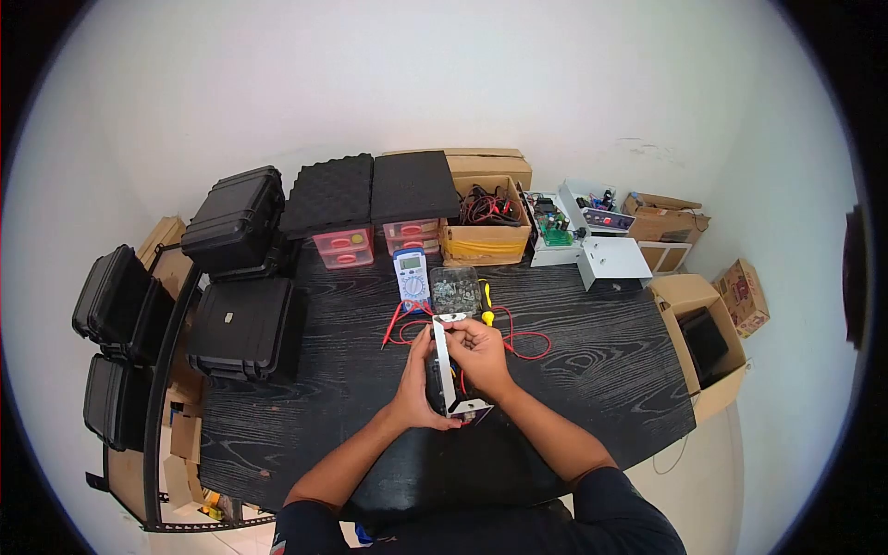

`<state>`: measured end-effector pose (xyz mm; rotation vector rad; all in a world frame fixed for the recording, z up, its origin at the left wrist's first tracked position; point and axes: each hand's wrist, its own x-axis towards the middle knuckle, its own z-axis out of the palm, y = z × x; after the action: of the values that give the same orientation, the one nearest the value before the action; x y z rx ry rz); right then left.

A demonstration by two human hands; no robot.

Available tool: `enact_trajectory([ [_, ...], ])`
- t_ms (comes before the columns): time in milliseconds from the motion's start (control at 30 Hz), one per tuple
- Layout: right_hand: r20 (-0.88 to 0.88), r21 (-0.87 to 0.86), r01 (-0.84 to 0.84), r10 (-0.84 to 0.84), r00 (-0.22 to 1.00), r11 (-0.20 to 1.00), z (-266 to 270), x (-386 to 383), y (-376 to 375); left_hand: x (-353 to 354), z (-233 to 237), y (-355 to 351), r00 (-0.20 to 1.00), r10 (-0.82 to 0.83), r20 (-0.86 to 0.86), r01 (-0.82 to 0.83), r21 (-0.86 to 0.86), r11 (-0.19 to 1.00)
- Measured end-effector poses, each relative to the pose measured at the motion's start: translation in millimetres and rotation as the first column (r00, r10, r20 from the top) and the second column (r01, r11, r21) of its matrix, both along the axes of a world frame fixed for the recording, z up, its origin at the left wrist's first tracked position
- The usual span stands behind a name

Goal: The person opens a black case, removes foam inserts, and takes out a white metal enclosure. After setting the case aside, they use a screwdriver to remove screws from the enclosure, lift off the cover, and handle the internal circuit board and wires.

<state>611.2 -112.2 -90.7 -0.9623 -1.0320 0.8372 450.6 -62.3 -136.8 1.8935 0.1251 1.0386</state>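
Note:
My left hand (413,392) is wrapped around the left side of a white metal case (443,363), which stands open on its edge above the table. Wires and dark parts show inside it. My right hand (482,359) is closed, its fingers bent in at the far end of the case; what they pinch is hidden. Just beyond the case lies a blue multimeter (413,277) with red test leads (534,357) trailing on both sides. Beside it sits a clear box of small parts (455,289). A yellow and black screwdriver (487,305) lies to the right of that box.
Black hard cases (242,328) stand on the left. Red drawer boxes (344,248) under black foam and a cardboard box of cables (486,242) line the back. Opened white electronics housings (614,259) are at the back right. A cardboard box (717,393) stands past the right edge.

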Motion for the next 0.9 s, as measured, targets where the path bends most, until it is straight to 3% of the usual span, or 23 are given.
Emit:
enact_trajectory([
  [433,0.245,-0.084,0.108,-0.084,0.966,0.991,15,1,-4,0,-7,1,1.0,0.0,-0.021,0.0,0.01,1.0],
  [633,0.095,-0.033,0.037,-0.034,0.995,0.999,4,1,-2,1,-4,1,1.0,0.003,-0.008,-0.003,0.027,1.0],
  [833,0.21,-0.088,0.07,-0.05,0.976,0.994,17,1,-6,1,-5,1,1.0,0.008,-0.006,-0.008,0.009,1.0],
  [900,0.32,-0.141,0.088,-0.039,0.947,0.986,30,7,-13,1,-4,0,1.0,-0.004,-0.011,0.004,-0.029,1.0],
])
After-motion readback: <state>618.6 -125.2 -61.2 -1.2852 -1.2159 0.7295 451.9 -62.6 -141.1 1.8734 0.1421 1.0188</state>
